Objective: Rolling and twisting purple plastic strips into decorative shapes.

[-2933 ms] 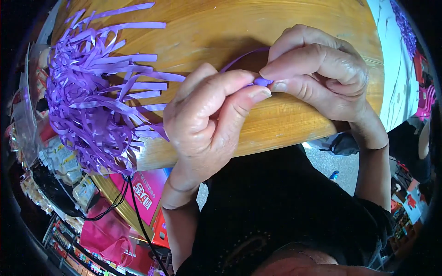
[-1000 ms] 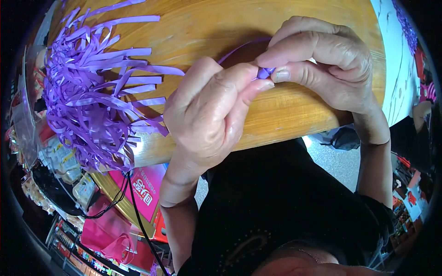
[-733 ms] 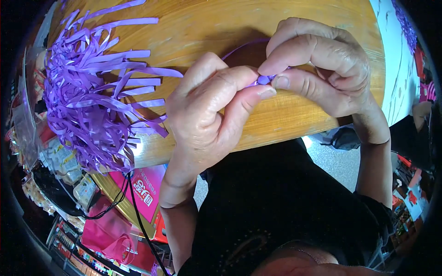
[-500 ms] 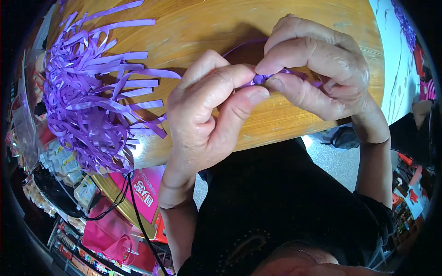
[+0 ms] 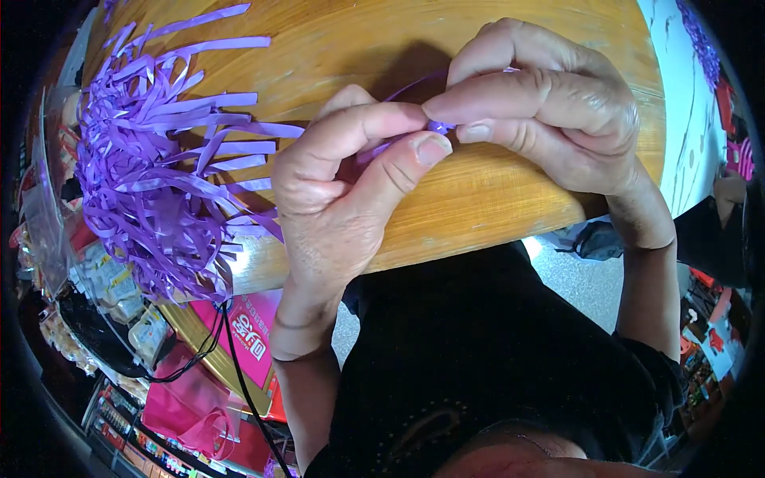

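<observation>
Above the wooden table (image 5: 494,207), my two hands meet over a small folded bit of purple ribbon (image 5: 440,127). My left hand (image 5: 339,171) pinches it between thumb and index finger, the other fingers curled in. From the other side my right hand (image 5: 550,103) has its thumb and index finger pressed against the same ribbon. A thin strand of it runs off behind the fingers, over a shadow on the wood. Most of the ribbon is hidden inside my grip. Left of my left hand lies a large heap of purple ribbon strips (image 5: 151,175), several ends pointing toward me.
A white marbled surface (image 5: 689,103) adjoins the table on the right, with more purple ribbon (image 5: 700,40) at its far end. Black cables (image 5: 231,342) hang by the near left corner. Below are a pink bag (image 5: 187,406) and clear plastic packages (image 5: 111,279).
Both hands have shifted slightly left. The left thumb and index finger have parted a little, and less of the ribbon shows between the fingertips. The heap lies as before.
</observation>
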Tool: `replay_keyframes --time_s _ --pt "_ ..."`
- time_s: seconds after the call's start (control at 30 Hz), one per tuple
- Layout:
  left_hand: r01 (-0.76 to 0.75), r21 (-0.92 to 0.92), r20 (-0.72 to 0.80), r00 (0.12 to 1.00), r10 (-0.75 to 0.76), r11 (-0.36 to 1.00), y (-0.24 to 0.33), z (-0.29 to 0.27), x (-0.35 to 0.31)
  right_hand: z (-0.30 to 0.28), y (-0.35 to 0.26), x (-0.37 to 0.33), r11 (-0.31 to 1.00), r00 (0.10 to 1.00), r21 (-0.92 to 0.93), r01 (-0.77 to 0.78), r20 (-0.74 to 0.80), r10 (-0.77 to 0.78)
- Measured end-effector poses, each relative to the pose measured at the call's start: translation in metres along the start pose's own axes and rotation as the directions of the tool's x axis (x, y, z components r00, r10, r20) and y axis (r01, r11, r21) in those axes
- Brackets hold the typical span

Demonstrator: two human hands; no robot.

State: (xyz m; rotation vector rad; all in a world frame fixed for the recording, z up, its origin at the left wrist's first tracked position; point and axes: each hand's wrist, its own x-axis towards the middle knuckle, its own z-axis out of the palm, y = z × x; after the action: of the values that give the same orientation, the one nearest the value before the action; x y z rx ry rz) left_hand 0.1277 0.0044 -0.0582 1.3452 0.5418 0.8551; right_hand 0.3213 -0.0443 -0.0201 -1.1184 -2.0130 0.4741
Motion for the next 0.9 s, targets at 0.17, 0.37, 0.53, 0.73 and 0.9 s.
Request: replay_keyframes --time_s 0.17,0.37,0.53,0.73,0.9 --pt "-0.031 0.131 -0.013 0.999 0.033 0.991 0.003 -0.001 -0.004 0.003 0.006 -0.003 0.977 0.995 0.193 -0.092 -0.005 0.095" --pt "-0.1 0.317 -0.019 0.994 0.112 0.943 0.009 0.0 -0.006 0.007 0.002 -0.001 0.959 0.983 0.229 -0.168 -0.035 0.18" --pt "-0.168 0.427 -0.01 0.982 0.191 0.889 0.009 0.002 -0.005 0.007 0.007 -0.004 0.957 0.98 0.221 -0.188 -0.019 0.197" --pt "-0.161 0.483 -0.034 0.979 0.203 0.861 0.011 0.005 -0.006 0.006 0.002 -0.003 0.978 0.987 0.14 -0.156 -0.021 0.161" --pt "-0.166 0.486 0.002 0.982 0.188 0.858 0.011 0.003 -0.006 0.002 -0.001 0.0 0.999 0.999 -0.001 -0.033 -0.022 0.033"
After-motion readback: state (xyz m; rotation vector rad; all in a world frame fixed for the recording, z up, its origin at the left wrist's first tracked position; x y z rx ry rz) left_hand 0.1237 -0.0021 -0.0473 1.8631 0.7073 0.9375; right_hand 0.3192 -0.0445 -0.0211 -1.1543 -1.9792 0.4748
